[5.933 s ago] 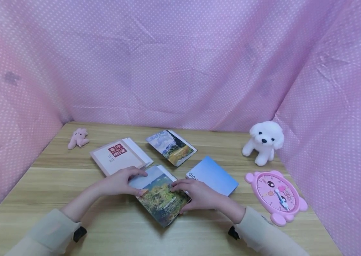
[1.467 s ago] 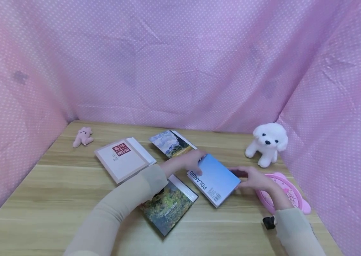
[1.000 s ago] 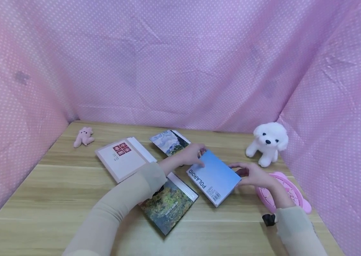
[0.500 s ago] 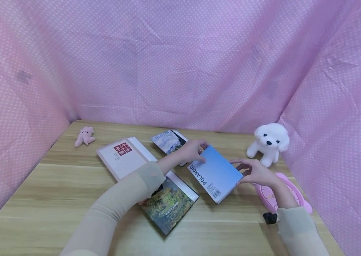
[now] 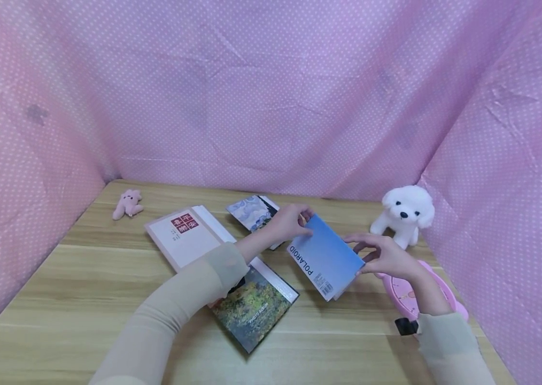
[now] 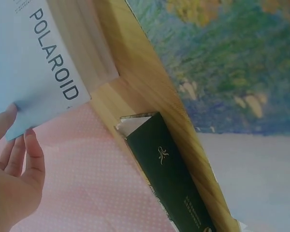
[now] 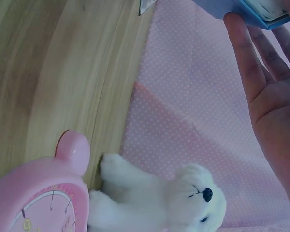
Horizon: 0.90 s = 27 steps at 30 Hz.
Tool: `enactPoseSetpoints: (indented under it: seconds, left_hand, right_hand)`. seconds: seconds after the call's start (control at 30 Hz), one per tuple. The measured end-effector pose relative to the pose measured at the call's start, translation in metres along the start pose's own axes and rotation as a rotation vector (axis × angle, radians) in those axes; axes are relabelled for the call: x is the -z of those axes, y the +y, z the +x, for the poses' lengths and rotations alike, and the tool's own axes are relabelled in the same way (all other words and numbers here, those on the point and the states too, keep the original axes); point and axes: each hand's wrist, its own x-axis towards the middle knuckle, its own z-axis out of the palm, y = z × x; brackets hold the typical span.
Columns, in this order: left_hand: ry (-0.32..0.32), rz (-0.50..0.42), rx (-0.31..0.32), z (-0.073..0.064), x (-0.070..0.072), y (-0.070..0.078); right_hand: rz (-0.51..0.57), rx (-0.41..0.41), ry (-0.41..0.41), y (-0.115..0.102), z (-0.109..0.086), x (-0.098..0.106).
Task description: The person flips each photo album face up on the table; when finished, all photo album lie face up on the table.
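Observation:
A blue album marked POLAROID [image 5: 326, 256] is tilted up off the table, its far edge raised and its front cover facing the head camera. My left hand [image 5: 292, 222] pinches its far left corner, thumb on the cover and fingers behind; the left wrist view also shows this hand [image 6: 14, 179] at the corner. At the right corner, my right hand [image 5: 388, 256] grips the edge between thumb and fingers. Under my left forearm lies a photo album with a painted landscape cover [image 5: 256, 315], partly hidden by the sleeve.
A cream album with red characters [image 5: 182, 240] lies at left, and a smaller painted album [image 5: 252, 211] behind my left wrist. A pink clock [image 5: 403, 297] sits under my right forearm. A white plush dog [image 5: 405, 211] stands back right; a small pink plush [image 5: 128, 204] lies back left.
Earlier both hands were on the landscape album; they moved to the blue album. Over the last second its far edge has risen and the album tilts more steeply, both hands rising slightly with it.

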Motion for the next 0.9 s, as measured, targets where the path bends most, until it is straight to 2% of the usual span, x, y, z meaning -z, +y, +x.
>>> enactPoseSetpoints:
  seconds: [0.23,0.47,0.67,0.9]
  left_hand:
    - [0.025,0.030,-0.001,0.000,0.000,0.001]
    - [0.037,0.006,-0.004,-0.001,0.004,0.004]
    - [0.033,-0.048,-0.019,-0.001,0.004,0.001]
    - [0.009,-0.165,-0.033,-0.005,0.004,-0.005]
  right_hand:
    - [-0.017,0.043,-0.005,-0.005,0.003,0.000]
    - [-0.037,0.023,0.001,-0.008,0.003,0.002]
    - [-0.044,-0.002,0.008,-0.011,0.003,0.003]
    - [-0.077,0.004,-0.011,-0.011,0.002,0.003]
